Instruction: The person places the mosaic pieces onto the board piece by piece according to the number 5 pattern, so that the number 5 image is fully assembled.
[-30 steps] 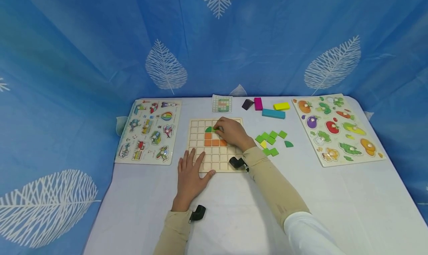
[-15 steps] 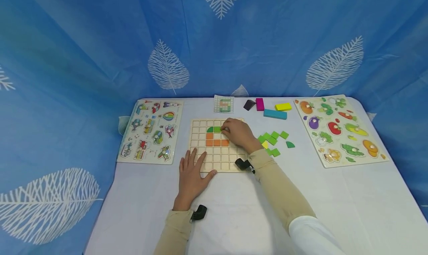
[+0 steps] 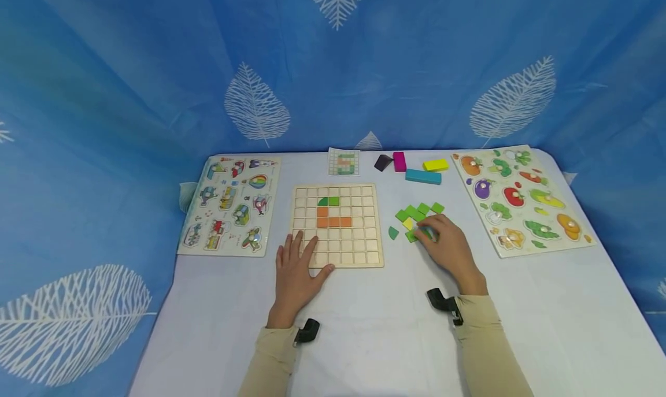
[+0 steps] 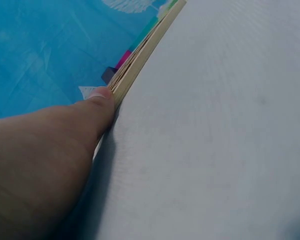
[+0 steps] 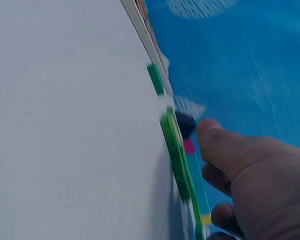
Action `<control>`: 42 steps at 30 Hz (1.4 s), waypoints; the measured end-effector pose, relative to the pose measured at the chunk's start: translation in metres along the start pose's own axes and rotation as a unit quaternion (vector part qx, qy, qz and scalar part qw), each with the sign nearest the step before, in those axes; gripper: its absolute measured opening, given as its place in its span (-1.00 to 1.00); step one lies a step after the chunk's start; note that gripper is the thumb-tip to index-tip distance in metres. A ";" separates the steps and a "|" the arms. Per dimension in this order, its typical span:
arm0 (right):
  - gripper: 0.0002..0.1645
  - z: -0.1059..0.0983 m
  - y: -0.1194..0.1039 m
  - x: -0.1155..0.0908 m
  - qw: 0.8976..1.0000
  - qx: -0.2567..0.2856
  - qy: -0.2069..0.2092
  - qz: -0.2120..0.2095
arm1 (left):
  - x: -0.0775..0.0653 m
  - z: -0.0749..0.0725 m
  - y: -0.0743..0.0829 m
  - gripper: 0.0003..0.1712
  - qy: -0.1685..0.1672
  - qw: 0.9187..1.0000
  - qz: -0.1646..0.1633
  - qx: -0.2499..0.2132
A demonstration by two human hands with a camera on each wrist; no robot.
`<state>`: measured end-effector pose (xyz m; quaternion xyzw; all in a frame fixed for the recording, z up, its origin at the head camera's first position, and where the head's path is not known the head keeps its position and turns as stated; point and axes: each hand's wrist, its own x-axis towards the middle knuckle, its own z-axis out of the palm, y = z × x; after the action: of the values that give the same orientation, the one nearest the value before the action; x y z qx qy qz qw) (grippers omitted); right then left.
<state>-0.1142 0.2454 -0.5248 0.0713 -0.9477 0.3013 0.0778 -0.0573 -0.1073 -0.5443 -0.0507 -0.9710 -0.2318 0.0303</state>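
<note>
My left hand (image 3: 298, 275) rests with fingers spread on the lower left of the wooden grid board (image 3: 366, 247). Its thumb (image 4: 97, 97) touches the board's near edge in the left wrist view. On the board lie a dark green quarter-circle tile (image 3: 323, 201), a light green square tile (image 3: 334, 201) and several orange tiles (image 3: 335, 222). My right hand (image 3: 448, 247) is over the loose green tiles (image 3: 411, 211), fingers bent. A dark green piece partly shows beneath its fingers. In the right wrist view, a gap separates thumb (image 5: 212, 135) and fingers, with nothing visible between.
Another dark green quarter-circle (image 3: 393, 233) lies left of the pile, near a yellow tile (image 3: 408, 223). A pattern card (image 3: 343, 162) and coloured blocks (image 3: 423, 177) lie behind. A vehicle puzzle (image 3: 229, 206) stands left, a vegetable puzzle (image 3: 525, 200) right.
My right hand has left the light green square beside the quarter-circle on the board and moved right to the loose tiles. The left hand has stayed in place.
</note>
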 end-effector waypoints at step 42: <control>-0.75 0.000 -0.012 -0.001 1.000 0.002 0.004 -0.019 | 0.000 0.000 0.003 -0.08 -0.004 1.000 -0.010 -0.004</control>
<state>-0.1109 0.2359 -0.5182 0.0886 -0.9452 0.3018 0.0876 -0.0570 -0.1049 -0.5425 -0.0424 -0.9705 -0.2361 0.0235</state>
